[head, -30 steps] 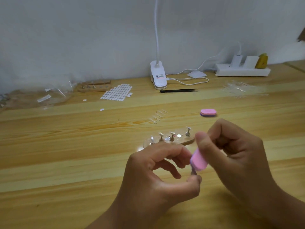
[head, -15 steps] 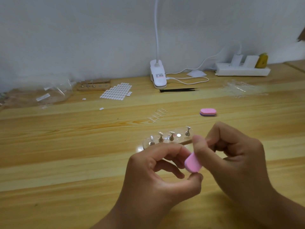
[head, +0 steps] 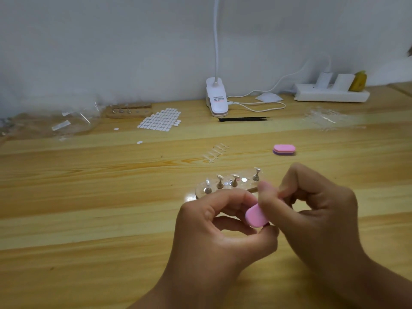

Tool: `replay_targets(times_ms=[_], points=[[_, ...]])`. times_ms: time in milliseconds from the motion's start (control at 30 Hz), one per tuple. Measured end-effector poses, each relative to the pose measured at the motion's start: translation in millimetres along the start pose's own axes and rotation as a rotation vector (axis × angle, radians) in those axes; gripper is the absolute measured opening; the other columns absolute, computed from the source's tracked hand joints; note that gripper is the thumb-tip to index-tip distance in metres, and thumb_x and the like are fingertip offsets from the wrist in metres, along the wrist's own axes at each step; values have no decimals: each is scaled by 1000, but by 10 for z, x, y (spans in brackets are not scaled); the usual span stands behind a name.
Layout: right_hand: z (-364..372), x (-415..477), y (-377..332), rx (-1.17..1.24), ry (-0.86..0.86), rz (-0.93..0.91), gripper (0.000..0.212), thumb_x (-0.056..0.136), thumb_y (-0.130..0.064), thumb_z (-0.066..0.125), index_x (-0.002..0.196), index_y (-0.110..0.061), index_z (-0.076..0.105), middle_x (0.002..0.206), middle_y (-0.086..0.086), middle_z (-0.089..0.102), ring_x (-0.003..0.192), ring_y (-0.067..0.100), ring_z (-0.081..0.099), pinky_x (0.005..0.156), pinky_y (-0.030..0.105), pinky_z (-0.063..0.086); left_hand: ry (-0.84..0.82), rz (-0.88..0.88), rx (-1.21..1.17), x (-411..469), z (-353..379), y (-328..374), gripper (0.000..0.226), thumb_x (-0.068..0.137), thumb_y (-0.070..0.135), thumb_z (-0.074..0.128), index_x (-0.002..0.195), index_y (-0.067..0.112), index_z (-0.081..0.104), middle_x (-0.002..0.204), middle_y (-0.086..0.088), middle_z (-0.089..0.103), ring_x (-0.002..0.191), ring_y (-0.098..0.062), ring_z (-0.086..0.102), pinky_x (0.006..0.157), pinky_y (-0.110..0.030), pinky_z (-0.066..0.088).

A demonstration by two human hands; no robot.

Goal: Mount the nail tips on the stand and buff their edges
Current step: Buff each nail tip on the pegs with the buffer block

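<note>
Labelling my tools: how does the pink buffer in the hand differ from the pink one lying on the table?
The held buffer is pinched in the right hand, tilted; the spare buffer lies flat and untouched on the table. The held buffer shows mostly its pink face; the spare buffer shows a purple layer beneath. Both are pink and round-ended.

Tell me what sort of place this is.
Probably a home or hobby desk set up for press-on nail work. Cues: a wooden table against a plain wall with a clip lamp and power strip, a pegged nail stand, and a pink buffer block held in the right hand.
</note>
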State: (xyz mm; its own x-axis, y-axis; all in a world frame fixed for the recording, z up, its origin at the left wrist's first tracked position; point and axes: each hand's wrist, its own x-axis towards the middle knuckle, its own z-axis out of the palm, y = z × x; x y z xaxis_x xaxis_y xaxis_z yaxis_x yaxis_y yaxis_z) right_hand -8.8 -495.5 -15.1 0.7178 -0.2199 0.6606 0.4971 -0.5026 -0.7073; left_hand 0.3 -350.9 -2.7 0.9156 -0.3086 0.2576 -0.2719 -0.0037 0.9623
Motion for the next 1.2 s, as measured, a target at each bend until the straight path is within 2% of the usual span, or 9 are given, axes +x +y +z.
replay_targets(times_ms=[133,267,400,533,633,733,900,1067,1200], points=[[-52,78,28,74,43,71,32,81,-30,66,59,-15,48,52,-6,55,43,10,45,47,12,36,33,-9,-31,9,-21,-17,24,56,11,84,78,20,76,72,2,71,62,-7,65,60,-18,54],[-1,23,9,9,-39,-3,30,83,-28,65,61,-15,49,57,-1,53,47,12,47,47,14,37,-30,-32,-36,-9,-32,-8,25,60,10,83,81,22,77,73,1,72,63,-11,69,62,-21,56],[-59,83,41,69,18,65,33,84,-29,65,60,-12,50,54,-1,55,45,19,49,45,24,39,-9,-7,-50,12,-51,-32,26,59,8,85,81,19,77,72,3,71,64,-7,66,61,-18,54],[14,12,17,5,-47,-12,31,85,-27,66,61,-16,49,56,-1,55,46,12,48,46,16,37,-46,0,-43,0,-37,-35,26,61,8,83,83,19,77,75,1,73,66,-11,70,63,-21,56],[-152,184,136,66,58,130,38,88,-23,74,60,-17,49,51,-7,61,41,9,45,50,16,37,-19,-7,-80,20,-75,-56,27,57,15,85,82,19,77,74,2,71,65,-9,66,63,-19,54],[-228,275,181,210,107,223,36,91,-25,68,61,-18,48,50,-4,60,43,17,44,48,29,38,-56,-58,-141,35,-85,-85,28,59,8,85,84,17,77,75,-1,72,66,-10,66,63,-19,54],[-66,113,82,368,-97,142,28,92,-37,64,69,-23,55,56,-4,66,47,10,56,50,18,47,-176,-165,-346,51,-101,-109,33,66,5,81,98,12,77,80,-10,73,70,-17,67,69,-27,56],[-135,195,119,372,-55,189,30,91,-38,59,73,-14,54,58,-10,64,63,6,61,66,12,50,-207,-219,-488,78,-108,-138,32,67,7,77,99,11,77,82,-10,73,71,-19,68,71,-27,56],[-75,125,68,370,-138,123,29,92,-45,59,73,-23,56,58,-13,64,63,7,61,71,8,49,-226,-228,-515,79,-106,-155,32,71,8,76,102,12,75,85,-9,73,71,-18,69,72,-27,55]])
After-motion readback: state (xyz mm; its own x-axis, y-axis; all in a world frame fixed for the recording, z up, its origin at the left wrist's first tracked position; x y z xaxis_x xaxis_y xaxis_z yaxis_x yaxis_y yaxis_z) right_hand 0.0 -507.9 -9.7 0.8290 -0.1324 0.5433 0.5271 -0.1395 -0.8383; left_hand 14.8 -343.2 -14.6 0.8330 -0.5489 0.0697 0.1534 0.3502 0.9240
